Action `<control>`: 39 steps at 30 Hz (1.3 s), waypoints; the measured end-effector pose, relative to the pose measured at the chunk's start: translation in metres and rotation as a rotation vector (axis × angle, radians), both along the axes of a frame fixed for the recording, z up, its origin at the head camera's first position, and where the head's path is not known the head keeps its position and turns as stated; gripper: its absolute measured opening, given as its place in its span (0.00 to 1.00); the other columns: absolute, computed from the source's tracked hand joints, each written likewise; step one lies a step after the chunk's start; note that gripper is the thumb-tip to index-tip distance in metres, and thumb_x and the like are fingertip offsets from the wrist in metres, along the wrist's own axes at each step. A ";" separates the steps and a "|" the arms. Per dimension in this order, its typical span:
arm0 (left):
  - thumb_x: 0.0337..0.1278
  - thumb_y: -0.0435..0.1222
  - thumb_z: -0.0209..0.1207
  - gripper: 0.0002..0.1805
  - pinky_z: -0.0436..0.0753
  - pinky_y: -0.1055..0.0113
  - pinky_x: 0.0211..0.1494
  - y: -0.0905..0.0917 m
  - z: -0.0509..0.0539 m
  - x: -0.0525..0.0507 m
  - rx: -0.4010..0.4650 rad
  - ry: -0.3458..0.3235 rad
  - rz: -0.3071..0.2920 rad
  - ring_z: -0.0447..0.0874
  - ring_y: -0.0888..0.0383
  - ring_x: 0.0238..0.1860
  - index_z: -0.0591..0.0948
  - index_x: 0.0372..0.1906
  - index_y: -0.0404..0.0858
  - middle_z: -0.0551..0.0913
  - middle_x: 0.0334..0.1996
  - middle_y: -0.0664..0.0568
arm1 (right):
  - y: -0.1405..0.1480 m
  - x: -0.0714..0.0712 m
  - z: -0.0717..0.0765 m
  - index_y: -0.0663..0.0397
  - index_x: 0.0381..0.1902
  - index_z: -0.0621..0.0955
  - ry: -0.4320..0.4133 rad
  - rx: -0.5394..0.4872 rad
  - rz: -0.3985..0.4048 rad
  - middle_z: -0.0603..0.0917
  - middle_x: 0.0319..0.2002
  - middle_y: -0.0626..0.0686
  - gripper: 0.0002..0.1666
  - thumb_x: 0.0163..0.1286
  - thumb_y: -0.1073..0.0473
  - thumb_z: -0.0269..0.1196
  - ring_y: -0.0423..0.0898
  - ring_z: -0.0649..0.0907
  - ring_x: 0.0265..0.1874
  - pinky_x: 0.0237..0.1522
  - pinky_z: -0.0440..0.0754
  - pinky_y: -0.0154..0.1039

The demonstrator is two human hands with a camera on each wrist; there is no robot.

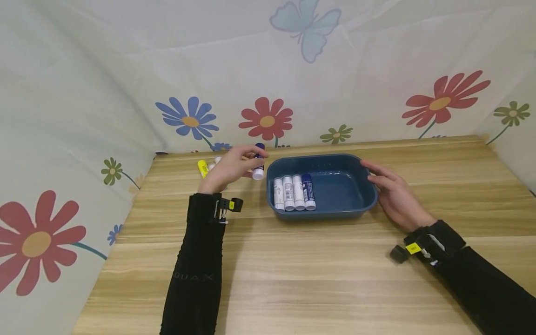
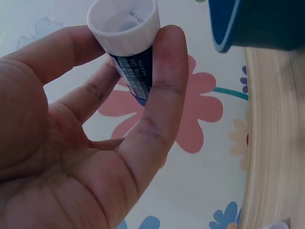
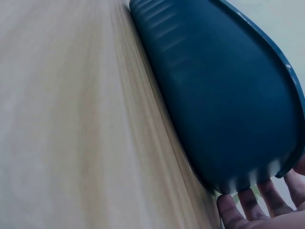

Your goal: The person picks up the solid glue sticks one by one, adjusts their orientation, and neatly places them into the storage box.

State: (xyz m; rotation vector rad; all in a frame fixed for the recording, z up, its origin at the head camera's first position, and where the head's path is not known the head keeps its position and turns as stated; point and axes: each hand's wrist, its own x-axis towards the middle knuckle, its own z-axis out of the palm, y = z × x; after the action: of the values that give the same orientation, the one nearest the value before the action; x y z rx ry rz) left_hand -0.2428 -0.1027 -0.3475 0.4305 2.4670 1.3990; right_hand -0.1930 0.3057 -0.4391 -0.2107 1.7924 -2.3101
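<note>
My left hand (image 1: 230, 168) pinches a dark blue glue stick (image 1: 259, 162) between thumb and fingers, just left of the blue basin (image 1: 331, 214). The left wrist view shows the white end of that glue stick (image 2: 125, 36) tilted toward the camera. Inside the basin, three white glue sticks (image 1: 288, 193) and a dark blue-labelled glue stick (image 1: 308, 191) lie side by side at the left end. My right hand (image 1: 395, 200) rests against the basin's right end. Its fingertips (image 3: 229, 210) touch the outer wall (image 3: 224, 100) in the right wrist view.
Behind my left hand lie a yellow glue stick (image 1: 203, 168) and some white ones, partly hidden. A pale wood table (image 1: 293, 279) bears everything. A flower-printed cloth (image 1: 222, 70) hangs along the back and sides.
</note>
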 end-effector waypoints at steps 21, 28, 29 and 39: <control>0.74 0.40 0.61 0.18 0.88 0.60 0.51 0.016 -0.002 0.003 -0.021 0.011 -0.036 0.80 0.46 0.49 0.82 0.63 0.39 0.78 0.54 0.44 | -0.001 -0.002 -0.001 0.56 0.81 0.63 0.011 -0.022 0.003 0.57 0.79 0.48 0.31 0.84 0.61 0.52 0.39 0.59 0.74 0.64 0.68 0.26; 0.75 0.39 0.61 0.17 0.86 0.58 0.55 0.019 0.002 0.006 0.013 -0.006 -0.074 0.79 0.47 0.54 0.83 0.62 0.40 0.79 0.56 0.46 | -0.001 -0.003 -0.001 0.56 0.81 0.63 0.010 -0.021 0.006 0.56 0.79 0.48 0.31 0.84 0.62 0.52 0.39 0.58 0.75 0.64 0.66 0.27; 0.75 0.39 0.61 0.17 0.86 0.57 0.56 0.020 0.003 0.007 0.016 -0.005 -0.080 0.79 0.47 0.54 0.83 0.62 0.41 0.79 0.56 0.47 | -0.001 -0.003 -0.001 0.56 0.81 0.64 0.010 -0.021 0.006 0.56 0.79 0.48 0.31 0.84 0.62 0.52 0.39 0.58 0.75 0.64 0.66 0.27; 0.75 0.39 0.61 0.15 0.87 0.61 0.54 0.031 0.000 0.007 0.000 -0.001 -0.115 0.80 0.48 0.52 0.84 0.60 0.41 0.81 0.56 0.47 | 0.001 -0.001 -0.002 0.56 0.80 0.64 0.005 -0.022 0.002 0.55 0.80 0.49 0.31 0.84 0.62 0.52 0.39 0.58 0.75 0.64 0.66 0.26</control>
State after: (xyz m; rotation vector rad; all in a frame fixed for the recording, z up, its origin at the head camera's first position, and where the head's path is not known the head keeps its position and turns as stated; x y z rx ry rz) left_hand -0.2358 -0.0721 -0.3480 0.5615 2.4001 1.3536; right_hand -0.1944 0.3062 -0.4409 -0.2215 1.7690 -2.3309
